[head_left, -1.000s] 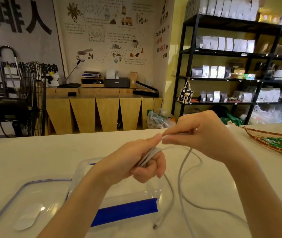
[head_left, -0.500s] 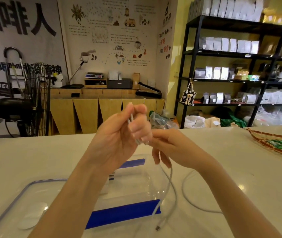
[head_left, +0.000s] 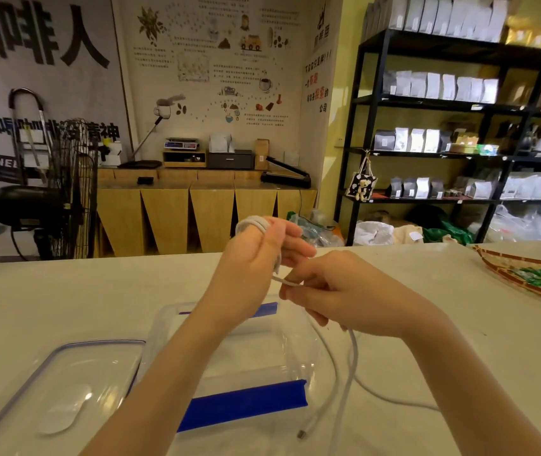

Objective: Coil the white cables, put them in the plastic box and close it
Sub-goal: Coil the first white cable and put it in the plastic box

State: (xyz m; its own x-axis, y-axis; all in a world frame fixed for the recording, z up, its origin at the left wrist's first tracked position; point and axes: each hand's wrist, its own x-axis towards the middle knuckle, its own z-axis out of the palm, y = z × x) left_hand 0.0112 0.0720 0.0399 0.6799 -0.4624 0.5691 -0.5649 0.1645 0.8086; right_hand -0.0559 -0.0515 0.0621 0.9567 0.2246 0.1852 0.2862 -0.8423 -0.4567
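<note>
Since the earlier frame the left hand point(head_left: 256, 261) had turned, showing white cable point(head_left: 349, 366) loops wrapped over its closed fingers, above the open plastic box point(head_left: 295, 363). The right hand point(head_left: 345, 297), at its 4 o'clock, pinched the strand between thumb and forefinger; the slack trailed to 6 o'clock across the countertop point(head_left: 65, 297). The lid point(head_left: 65, 383) lay at the box's 9 o'clock.
</note>
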